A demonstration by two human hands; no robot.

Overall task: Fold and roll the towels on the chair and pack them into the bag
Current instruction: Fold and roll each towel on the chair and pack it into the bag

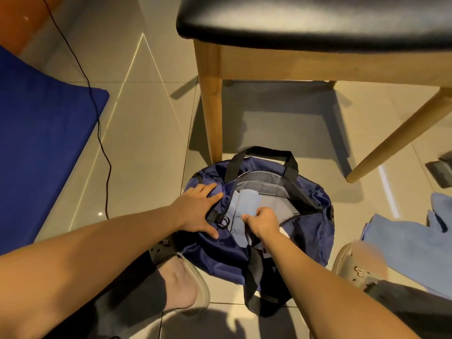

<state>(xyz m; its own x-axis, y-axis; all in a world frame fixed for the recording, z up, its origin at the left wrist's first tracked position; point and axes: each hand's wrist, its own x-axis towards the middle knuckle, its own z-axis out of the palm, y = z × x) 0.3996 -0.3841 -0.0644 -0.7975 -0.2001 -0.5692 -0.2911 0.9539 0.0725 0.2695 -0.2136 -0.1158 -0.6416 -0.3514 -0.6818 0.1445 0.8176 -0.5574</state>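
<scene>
A navy duffel bag (310,231) with black handles lies open on the floor in front of the chair. Inside its mouth sit light blue folded towels (247,200). My left hand (199,209) lies flat, fingers spread, on the bag's left side near a black strap and ring. My right hand (263,222) is closed in the bag's opening, gripping the towel or the bag's edge there; which one I cannot tell. Another light blue towel (406,243) lies loose at the right, over my leg. The chair (305,18) has a black seat with no towel on the part I see.
Wooden chair legs (211,118) stand just behind the bag. A blue cushion (41,143) lies at the left with a black cable (97,123) running across the tiled floor. My feet in slippers (190,282) flank the bag. A dark object (440,170) sits at the far right.
</scene>
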